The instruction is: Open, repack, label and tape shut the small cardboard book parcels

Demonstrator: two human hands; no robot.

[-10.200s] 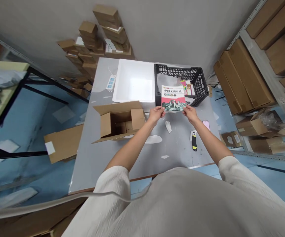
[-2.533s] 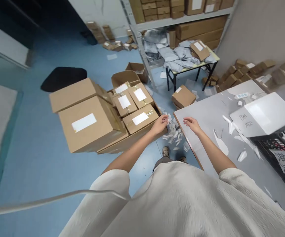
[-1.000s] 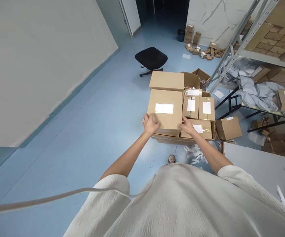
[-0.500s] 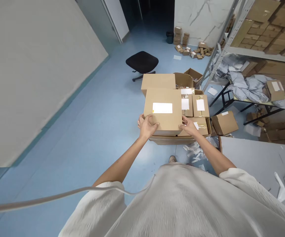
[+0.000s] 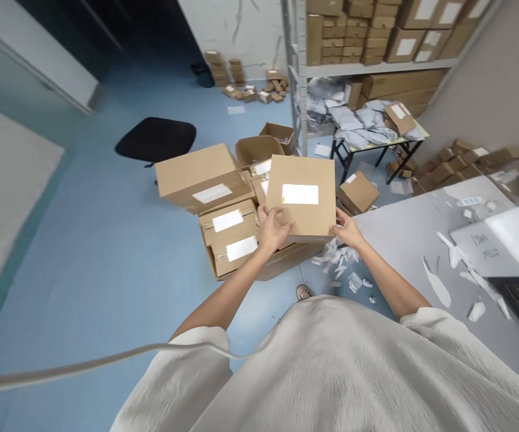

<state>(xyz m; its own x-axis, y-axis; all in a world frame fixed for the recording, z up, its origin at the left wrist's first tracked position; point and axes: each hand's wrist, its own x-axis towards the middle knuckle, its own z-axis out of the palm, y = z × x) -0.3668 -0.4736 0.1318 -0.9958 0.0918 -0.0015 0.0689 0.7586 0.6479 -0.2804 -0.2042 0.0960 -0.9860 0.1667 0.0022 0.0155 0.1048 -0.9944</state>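
Note:
Between my two hands is a cardboard box (image 5: 302,216) with a white label on its top. My left hand (image 5: 273,229) grips its near left edge, thumb on the top face. At its near right corner my right hand (image 5: 348,229) is closed on the side. Below and to the left of it stands a large open carton (image 5: 281,263) holding several labelled boxes (image 5: 241,248). A bigger labelled box (image 5: 196,174) sits tilted on the far left of that carton. The held box hides part of the carton and its contents.
A table (image 5: 389,240) with paper scraps and a laptop-like device is at my right. Shelving (image 5: 376,69) stacked with boxes and a small table with grey parcels (image 5: 367,123) stand beyond. A black chair (image 5: 155,138) is at the left; a box (image 5: 358,192) lies on the floor.
My view has turned to the right. The held box has moved right with both hands, away from above the left part of the carton, uncovering labelled boxes there.

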